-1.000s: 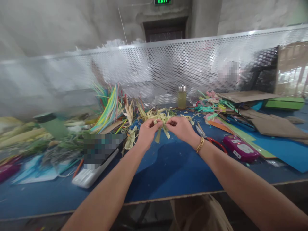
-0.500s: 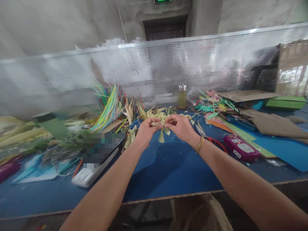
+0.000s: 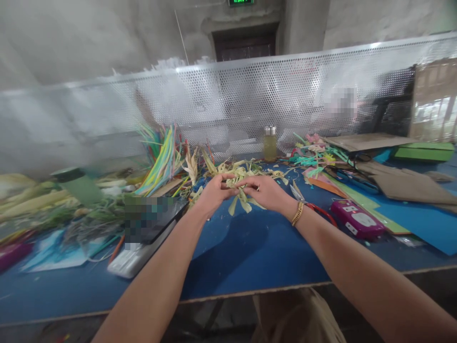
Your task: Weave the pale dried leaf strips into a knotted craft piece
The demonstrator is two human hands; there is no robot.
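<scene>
Between my two hands is a flower-like bunch of pale green dried husk strips [image 3: 244, 202], its ends hanging below my fingers. My left hand [image 3: 216, 193] pinches it from the left side, thumb and fingers closed on it. From the right, my right hand [image 3: 262, 189] also grips the bunch, its fingers reaching across the top. A gold bracelet [image 3: 297, 213] is on my right wrist. Just behind my hands lies a heap of loose pale husk pieces [image 3: 228, 167]. Scissors [image 3: 297, 192] with red handles rest beside my right hand.
A jar with a metal lid [image 3: 270, 145] stands at the back. Colourful pipe cleaners [image 3: 162, 162] and a phone-like device on a white stand [image 3: 128, 264] are at left. A purple box [image 3: 357, 220], coloured paper [image 3: 421, 224] and cardboard [image 3: 410, 183] lie right. A perforated metal screen [image 3: 246, 95] closes the back.
My right hand has shifted slightly left and its fingers now reach over the bunch. The bunch has turned, so more husk strips hang spread below my hands.
</scene>
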